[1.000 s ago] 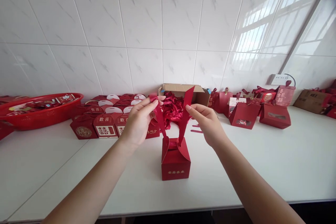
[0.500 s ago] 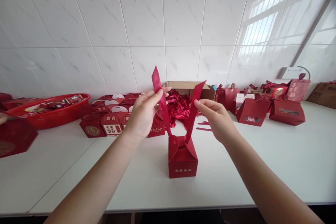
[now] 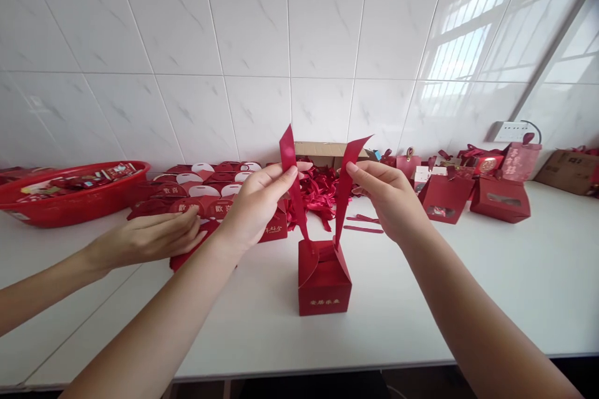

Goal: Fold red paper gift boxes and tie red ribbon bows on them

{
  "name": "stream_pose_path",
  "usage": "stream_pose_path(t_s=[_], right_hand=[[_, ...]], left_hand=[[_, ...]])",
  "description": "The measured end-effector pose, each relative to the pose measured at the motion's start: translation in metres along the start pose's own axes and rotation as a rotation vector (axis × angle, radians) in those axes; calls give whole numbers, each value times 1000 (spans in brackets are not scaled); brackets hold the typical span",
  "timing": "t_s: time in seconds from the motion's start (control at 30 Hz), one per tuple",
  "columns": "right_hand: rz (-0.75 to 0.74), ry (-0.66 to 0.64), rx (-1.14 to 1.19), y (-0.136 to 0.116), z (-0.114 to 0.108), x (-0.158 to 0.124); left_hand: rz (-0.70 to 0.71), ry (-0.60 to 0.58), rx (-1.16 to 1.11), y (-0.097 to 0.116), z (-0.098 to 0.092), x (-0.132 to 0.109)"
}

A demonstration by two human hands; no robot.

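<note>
Left hand (image 3: pixel 257 206): thumb and forefinger pinched on the left ribbon end (image 3: pixel 297 202); the tip stands free above the grip, and fingertips show past its far edge.
Right hand (image 3: pixel 390 199): thumb and finger pinched on the right ribbon end (image 3: pixel 344 193), whose slanted tip sticks up above the thumb.
Ribbon run: both ends slope down from the hands, drawing nearer each other toward the box.
Box (image 3: pixel 324 303): below and between the two hands, upright on the table (image 3: pixel 384 318); red, gold characters on its front, curved flaps at the top where the ribbon ends meet it. Neither hand touches it.
Ribbon pile (image 3: pixel 319 192): beyond the hands, seen in the gap between them, before a carton (image 3: pixel 322 149).
Loose strips (image 3: pixel 363 229): flat on the table, just left of the right hand.
Co-worker's hand (image 3: pixel 156 235): left of the left hand, fingers bent over a red box (image 3: pixel 183 262) half hidden by the left forearm; whether it grips, I cannot tell.
Gift boxes (image 3: pixel 171 190): in rows beyond and left of the left hand.
Basin (image 3: pixel 75 207): red, filled, farther left of that hand.
Bags (image 3: pixel 448 194): right of and beyond the right hand.
</note>
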State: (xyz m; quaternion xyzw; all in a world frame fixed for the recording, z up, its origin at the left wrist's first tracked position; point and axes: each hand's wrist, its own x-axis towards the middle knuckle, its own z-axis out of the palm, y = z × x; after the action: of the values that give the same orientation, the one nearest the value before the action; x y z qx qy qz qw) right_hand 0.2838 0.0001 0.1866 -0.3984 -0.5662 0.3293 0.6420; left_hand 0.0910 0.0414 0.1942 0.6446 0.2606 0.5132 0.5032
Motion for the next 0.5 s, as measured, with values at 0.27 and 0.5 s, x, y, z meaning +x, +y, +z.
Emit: stream_pose_path(t_s=[0.27,0.5], right_hand=[[-19,0,23,-1,-5,0],[-24,-42,114,-6,-5,1]], left_hand=[[9,51,-74,-4,-3,0],[96,75,-49,4,-2,4]])
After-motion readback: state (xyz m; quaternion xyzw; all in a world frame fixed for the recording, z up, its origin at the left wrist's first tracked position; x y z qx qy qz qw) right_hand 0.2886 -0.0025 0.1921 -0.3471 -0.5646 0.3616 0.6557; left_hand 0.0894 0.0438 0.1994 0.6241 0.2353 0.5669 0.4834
